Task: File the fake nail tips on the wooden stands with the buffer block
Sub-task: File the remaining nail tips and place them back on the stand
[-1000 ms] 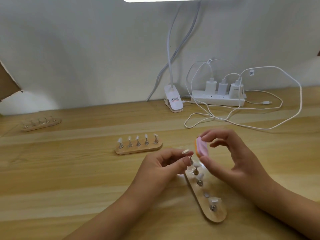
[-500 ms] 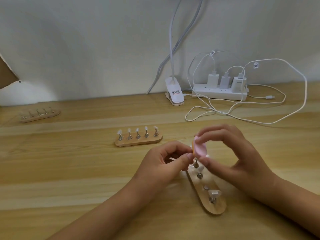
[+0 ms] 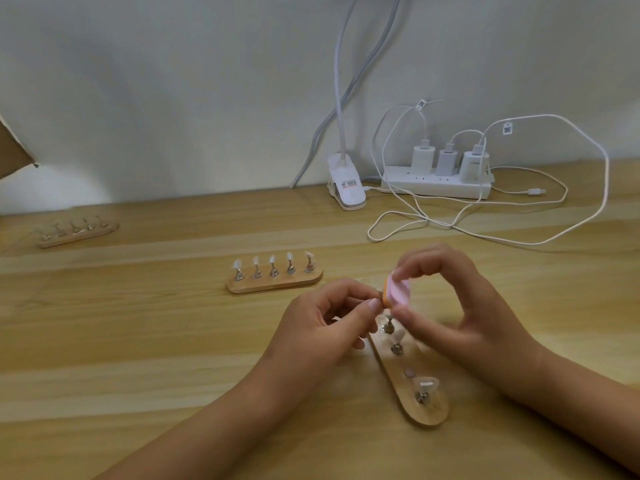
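Fingers (image 3: pixel 427 263) of the right hand (image 3: pixel 481 327) pinch the pink block (image 3: pixel 398 291) just above the near stand (image 3: pixel 434 412), hiding its far end. Against the block the left hand (image 3: pixel 322 327) curls its fingers together; whether they hold anything cannot be told. Two tips (image 3: pixel 427 382) show on this stand. Beyond, a second stand (image 3: pixel 277 286) carries five tips; a third stand (image 3: pixel 79 236) lies far left. By the wall sit a clip (image 3: pixel 348 190), power strip (image 3: pixel 433 185) and cables (image 3: pixel 554 233).

The wooden table (image 3: pixel 138 358) bears three nail stands (image 3: pixel 275 285), a power strip (image 3: pixel 436 187), loose cables (image 3: pixel 519 241) and a lamp clip (image 3: pixel 348 188)
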Motion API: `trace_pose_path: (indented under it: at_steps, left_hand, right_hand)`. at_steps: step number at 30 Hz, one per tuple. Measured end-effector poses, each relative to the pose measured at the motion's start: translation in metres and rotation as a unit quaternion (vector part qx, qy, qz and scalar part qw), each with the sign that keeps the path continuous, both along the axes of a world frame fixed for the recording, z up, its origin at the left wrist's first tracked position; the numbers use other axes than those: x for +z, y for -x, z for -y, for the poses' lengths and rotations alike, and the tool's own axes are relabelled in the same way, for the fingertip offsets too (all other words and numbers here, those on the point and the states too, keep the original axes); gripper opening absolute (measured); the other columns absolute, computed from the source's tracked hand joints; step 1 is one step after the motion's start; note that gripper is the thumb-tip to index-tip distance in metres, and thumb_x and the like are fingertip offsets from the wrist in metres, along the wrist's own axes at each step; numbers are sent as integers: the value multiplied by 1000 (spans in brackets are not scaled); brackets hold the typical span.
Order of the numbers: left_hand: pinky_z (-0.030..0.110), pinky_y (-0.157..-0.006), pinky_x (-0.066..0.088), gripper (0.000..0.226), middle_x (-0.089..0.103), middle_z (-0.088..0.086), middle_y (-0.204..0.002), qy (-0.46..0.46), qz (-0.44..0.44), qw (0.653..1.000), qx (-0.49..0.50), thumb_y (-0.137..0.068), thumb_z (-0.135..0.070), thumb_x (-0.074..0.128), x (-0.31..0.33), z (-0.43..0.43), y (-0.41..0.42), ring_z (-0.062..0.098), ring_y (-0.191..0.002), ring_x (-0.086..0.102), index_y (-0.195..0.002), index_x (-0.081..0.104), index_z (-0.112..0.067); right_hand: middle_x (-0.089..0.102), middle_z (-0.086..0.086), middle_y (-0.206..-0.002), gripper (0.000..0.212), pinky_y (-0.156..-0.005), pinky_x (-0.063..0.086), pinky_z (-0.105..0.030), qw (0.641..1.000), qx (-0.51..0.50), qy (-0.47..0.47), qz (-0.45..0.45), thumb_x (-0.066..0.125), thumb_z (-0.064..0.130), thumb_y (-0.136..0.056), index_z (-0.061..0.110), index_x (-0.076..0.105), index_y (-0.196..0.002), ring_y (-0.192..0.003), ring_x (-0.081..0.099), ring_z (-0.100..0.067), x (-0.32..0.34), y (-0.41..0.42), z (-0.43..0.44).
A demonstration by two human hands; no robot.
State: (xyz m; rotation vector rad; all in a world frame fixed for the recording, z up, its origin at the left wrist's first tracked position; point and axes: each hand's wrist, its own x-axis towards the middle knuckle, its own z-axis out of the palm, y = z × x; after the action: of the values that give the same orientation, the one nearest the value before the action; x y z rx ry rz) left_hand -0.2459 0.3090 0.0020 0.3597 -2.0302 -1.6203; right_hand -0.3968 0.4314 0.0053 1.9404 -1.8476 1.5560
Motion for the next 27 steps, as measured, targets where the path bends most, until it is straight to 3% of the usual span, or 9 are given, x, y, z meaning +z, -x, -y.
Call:
trace_pose_path:
  at_steps: [2, 6, 10, 12, 14, 18, 23, 27]
  left_hand:
    - [16, -61, 48, 12, 68, -5, -72, 20, -2, 1000, -4, -86, -26, 62, 0, -1, 0, 4, -66, 60, -86, 72, -31]
    - [17, -61, 48, 11, 65, -13, -71, 32, -1, 999, -5, -87, -26, 62, 0, -1, 0, 2, -68, 60, -84, 69, -32]
    - [19, -62, 48, 9, 65, -12, -74, 53, 3, 998, -14, -88, -26, 62, 1, -2, -1, 3, -69, 60, -84, 68, -31]
    - [19, -62, 48, 11, 64, -14, -71, 46, 2, 999, -8, -88, -26, 61, 0, -2, -1, 2, -68, 59, -82, 68, -33]
    - [19, -62, 48, 11, 64, -15, -71, 45, 2, 999, -7, -87, -26, 61, 0, -2, -1, 1, -68, 59, -82, 68, -33]
    - [16, -62, 47, 8, 65, -11, -73, 62, 6, 998, -10, -88, -26, 61, 0, -3, -1, 1, -67, 59, -87, 69, -26]
    - [15, -61, 46, 16, 63, -16, -68, 39, 0, 999, -3, -89, -23, 60, 0, 0, 0, 0, -66, 57, -81, 69, -34]
    - [16, -61, 47, 10, 66, -10, -73, 41, 1, 999, -8, -90, -24, 61, -2, -1, 0, 2, -68, 58, -84, 69, -27]
  right_hand:
    - [59, 9, -107, 28, -91, 44, -39, 999, 24, 9, -47, 69, 36, -83, 24, 57, -104, -103, 59, -21, -2, -3, -1]
    - [61, 11, -101, 26, -94, 43, -43, 999, -10, -25, 38, 64, 46, -82, 30, 56, -101, -103, 59, -18, -3, 2, 1]
    - [60, 13, -109, 26, -93, 45, -44, 999, 21, 1, -32, 67, 39, -85, 31, 54, -107, -107, 60, -21, -3, -1, -1]
    - [61, 13, -107, 24, -95, 45, -44, 1000, 4, -17, 5, 65, 43, -85, 32, 56, -104, -108, 59, -18, -5, 1, 0]
    - [62, 13, -108, 24, -96, 44, -41, 999, -6, -34, 37, 62, 45, -85, 32, 59, -104, -109, 58, -16, -3, 2, 0]
    - [59, 16, -116, 27, -96, 42, -31, 998, 29, 5, -50, 67, 35, -86, 27, 58, -110, -111, 58, -18, -2, -5, -1]
    - [63, 11, -108, 30, -96, 43, -32, 999, -14, -21, 34, 64, 43, -81, 29, 58, -107, -109, 58, -18, -4, -1, 3]
    - [61, 14, -110, 31, -96, 44, -28, 1000, 20, -8, -10, 68, 38, -83, 32, 55, -111, -110, 59, -20, -3, -3, -2]
